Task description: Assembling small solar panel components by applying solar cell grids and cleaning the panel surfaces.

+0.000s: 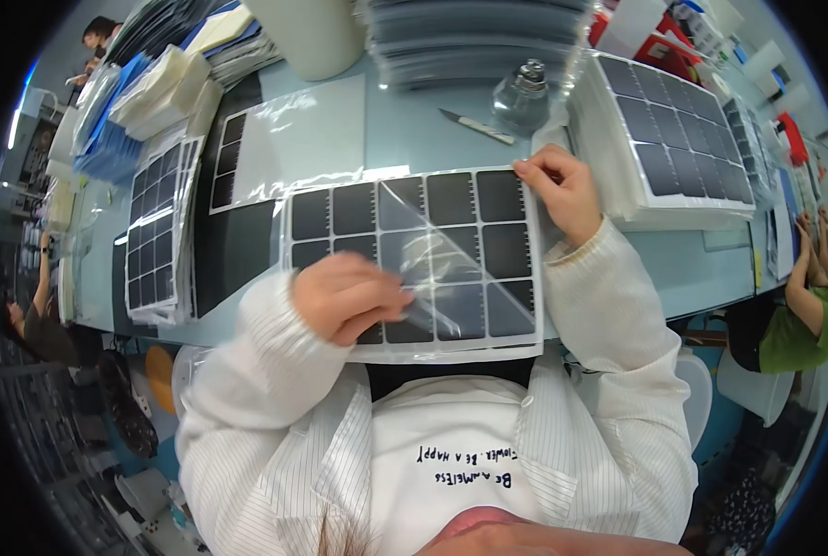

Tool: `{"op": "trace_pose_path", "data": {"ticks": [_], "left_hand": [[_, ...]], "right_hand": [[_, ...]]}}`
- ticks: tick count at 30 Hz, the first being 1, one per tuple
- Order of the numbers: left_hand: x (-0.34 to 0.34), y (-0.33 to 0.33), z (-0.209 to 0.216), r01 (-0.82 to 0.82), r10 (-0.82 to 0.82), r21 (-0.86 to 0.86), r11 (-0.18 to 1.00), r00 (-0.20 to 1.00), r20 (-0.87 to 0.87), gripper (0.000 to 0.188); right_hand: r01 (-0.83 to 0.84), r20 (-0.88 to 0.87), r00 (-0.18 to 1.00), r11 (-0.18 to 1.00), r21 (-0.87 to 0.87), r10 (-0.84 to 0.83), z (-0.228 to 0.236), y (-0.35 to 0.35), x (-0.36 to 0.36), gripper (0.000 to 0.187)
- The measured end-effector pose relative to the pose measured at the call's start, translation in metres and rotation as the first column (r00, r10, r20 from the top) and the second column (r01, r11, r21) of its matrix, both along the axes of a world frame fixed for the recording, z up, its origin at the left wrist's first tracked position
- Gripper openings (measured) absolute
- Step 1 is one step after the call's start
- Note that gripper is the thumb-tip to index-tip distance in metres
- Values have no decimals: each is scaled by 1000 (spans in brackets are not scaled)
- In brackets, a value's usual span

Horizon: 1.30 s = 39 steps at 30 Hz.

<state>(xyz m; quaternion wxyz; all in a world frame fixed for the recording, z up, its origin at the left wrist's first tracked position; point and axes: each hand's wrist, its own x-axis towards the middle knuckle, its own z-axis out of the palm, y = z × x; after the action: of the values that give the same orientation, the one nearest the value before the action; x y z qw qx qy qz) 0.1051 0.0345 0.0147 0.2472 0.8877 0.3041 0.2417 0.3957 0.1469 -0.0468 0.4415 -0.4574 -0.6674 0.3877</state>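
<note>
A white-bordered sheet of dark grey rectangles point(451, 199) lies before me near the table's front edge. Clear film point(437, 269) covers part of it, with a diagonal edge running from the upper middle down to the lower right. My left hand point(344, 295), slightly blurred, is closed over the sheet's left part, its fingertips pinching the film. My right hand point(567, 193) pinches the sheet's top right corner between thumb and fingers. The sheet's lower left area is hidden behind my left hand.
A tall stack of similar sheets point(678, 139) stands at right, a smaller stack point(159, 232) at left. Behind the sheet are a craft knife point(477, 126), a glass bottle point(522, 97) and a pale board point(307, 139). Other people sit at both sides.
</note>
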Motion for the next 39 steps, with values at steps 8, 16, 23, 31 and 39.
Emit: {"op": "trace_pose_path", "data": {"ticks": [8, 16, 23, 31, 39], "left_hand": [[-191, -181, -18, -718, 925, -583, 379, 318, 210, 8], [-400, -443, -33, -671, 832, -653, 351, -97, 546, 24], [-378, -502, -219, -668, 720, -267, -694, -648, -249, 22], [-361, -406, -211, -804, 787, -213, -556, -425, -448, 31], [-164, -122, -36, -894, 903, -139, 425, 409, 130, 8]], "right_hand": [[-72, 78, 995, 990, 123, 63, -3, 0, -5, 11], [-103, 42, 994, 989, 106, 99, -5, -1, -7, 13], [-60, 23, 998, 985, 161, 57, -3, -4, -14, 13], [-35, 9, 999, 987, 157, 34, -1, -5, -11, 13], [-121, 76, 986, 955, -269, 146, 25, -19, 3, 21]]}}
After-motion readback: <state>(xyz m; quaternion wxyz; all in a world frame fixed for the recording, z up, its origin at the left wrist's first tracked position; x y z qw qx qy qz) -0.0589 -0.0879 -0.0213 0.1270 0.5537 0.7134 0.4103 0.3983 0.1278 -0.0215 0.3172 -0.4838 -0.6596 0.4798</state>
